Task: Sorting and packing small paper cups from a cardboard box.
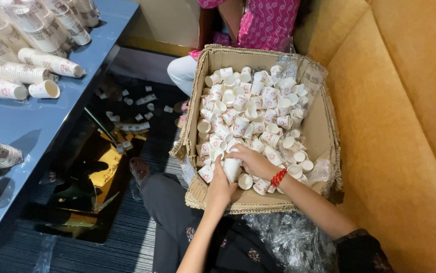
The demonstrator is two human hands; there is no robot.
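A brown cardboard box (pixel 324 126) sits on a yellow couch and holds several small white paper cups with red print (pixel 248 108). Both my hands reach into its near end. My left hand (pixel 220 187) and my right hand (pixel 253 161) are closed together around a short stack of cups (pixel 231 169), the right hand on top and the left below. A red band (pixel 278 178) circles my right wrist.
A blue table (pixel 31 126) on the left carries long stacked sleeves of cups (pixel 51 61). Loose cups (pixel 137 116) litter the dark floor. Another person in pink clothing (pixel 266 23) sits behind the box. Crumpled clear plastic (pixel 283 237) lies on my lap.
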